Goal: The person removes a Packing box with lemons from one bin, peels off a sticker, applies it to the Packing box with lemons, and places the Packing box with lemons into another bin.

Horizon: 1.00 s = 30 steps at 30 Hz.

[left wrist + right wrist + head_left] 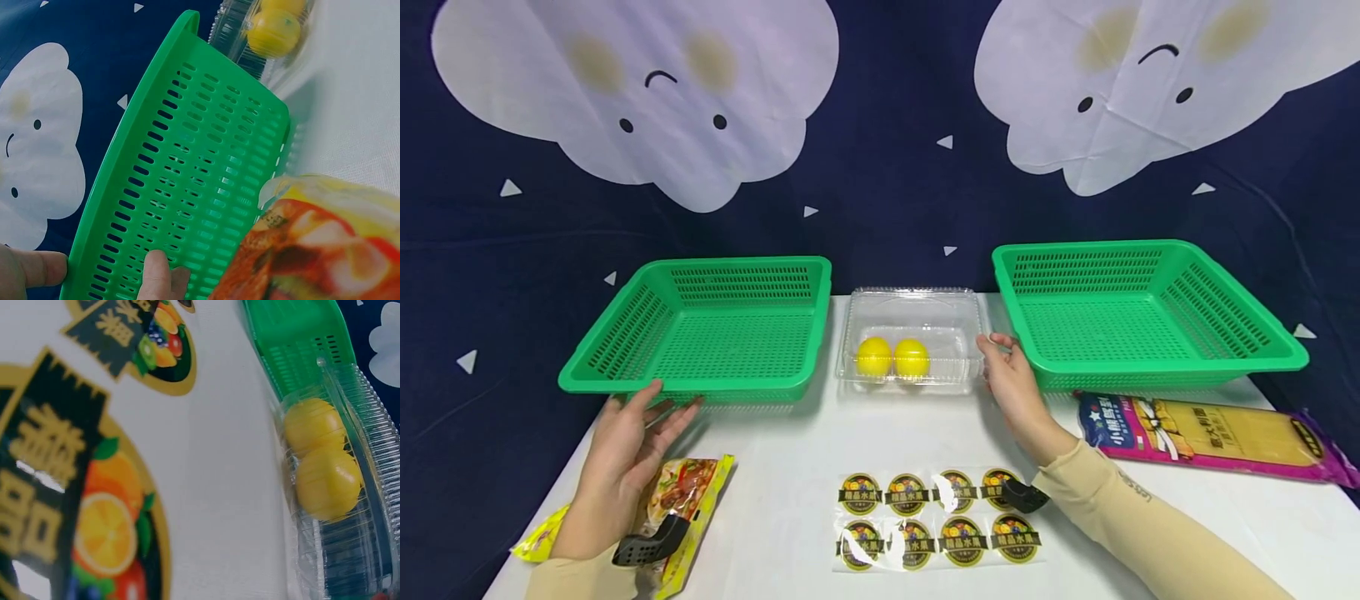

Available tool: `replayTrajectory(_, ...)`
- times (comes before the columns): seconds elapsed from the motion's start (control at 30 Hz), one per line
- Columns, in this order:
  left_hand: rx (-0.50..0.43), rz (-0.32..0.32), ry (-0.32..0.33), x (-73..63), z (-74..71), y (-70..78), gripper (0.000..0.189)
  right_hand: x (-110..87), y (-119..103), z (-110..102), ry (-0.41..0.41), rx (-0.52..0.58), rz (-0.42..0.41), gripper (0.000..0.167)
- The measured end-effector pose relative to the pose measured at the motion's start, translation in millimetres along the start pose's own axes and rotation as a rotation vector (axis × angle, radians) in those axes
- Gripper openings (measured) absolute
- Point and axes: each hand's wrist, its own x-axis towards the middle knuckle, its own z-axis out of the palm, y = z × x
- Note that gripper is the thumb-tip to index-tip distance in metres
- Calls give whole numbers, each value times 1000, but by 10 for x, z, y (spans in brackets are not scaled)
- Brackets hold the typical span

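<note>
My left hand (622,450) is at the front of the left green basket (696,387), its thumb at the rim and fairly straight fingers by the outer wall, as the left wrist view shows. At the table's back middle, a clear plastic box (951,337) contains two yellow round fruits (874,357). My right hand (1017,387) pinches the box's right edge; in the right wrist view only a bit of fingertip shows at the bottom corner. Beneath my left wrist lies a yellow-edged food packet (682,487), partly hidden by the arm.
The right green basket (1150,367) stands right of the box. A pasta packet (1225,433) lies in front of it. A sheet of round fruit stickers (936,521) lies near the front. Another yellow packet (542,533) shows at far left. Behind hangs a dark blue cloth (895,167).
</note>
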Motion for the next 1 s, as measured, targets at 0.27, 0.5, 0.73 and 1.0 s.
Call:
replayTrajectory(0.27, 14, 5, -3, -1, -17, -6, 78, 21, 54, 8, 12, 54, -5, 57)
replayTrajectory(0.5, 40, 12, -14, 5, -16, -13, 79, 9, 54, 12, 48, 49, -11, 43)
replayTrajectory(0.73, 57, -16, -19, -6, -65, 37, 79, -29, 51, -26, 16, -38, -40, 51)
replayTrajectory(1.0, 120, -33, -60, -90, -158, 96, 98, -178, 44, -191, -151, -186, 5, 76)
